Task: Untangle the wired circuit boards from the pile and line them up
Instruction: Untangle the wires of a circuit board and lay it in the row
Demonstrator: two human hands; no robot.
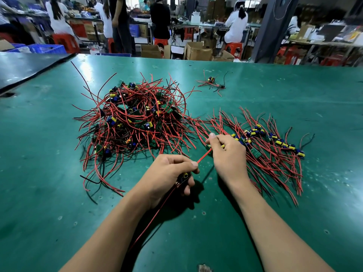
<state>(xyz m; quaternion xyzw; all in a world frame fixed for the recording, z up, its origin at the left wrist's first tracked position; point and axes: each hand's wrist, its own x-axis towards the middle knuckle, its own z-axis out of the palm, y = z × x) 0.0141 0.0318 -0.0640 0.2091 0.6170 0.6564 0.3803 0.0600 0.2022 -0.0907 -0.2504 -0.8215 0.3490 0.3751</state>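
Observation:
A tangled pile [135, 118] of small green circuit boards with red and black wires lies on the green table [255, 85], left of centre. To its right a row of boards [275, 142] is laid out with wires fanned toward me. My left hand [170, 171] grips one circuit board [184, 176] whose yellow part shows under the fingers; its thumb pinches a taut red wire [203, 157]. My right hand [227, 152] pinches the far end of that wire beside a board [208, 147] at the row's left end.
A small separate clump of wired boards [212, 83] lies further back on the table. A dark mat [25, 69] covers the far left corner. Beyond the table are people on red stools, cardboard boxes and blue crates.

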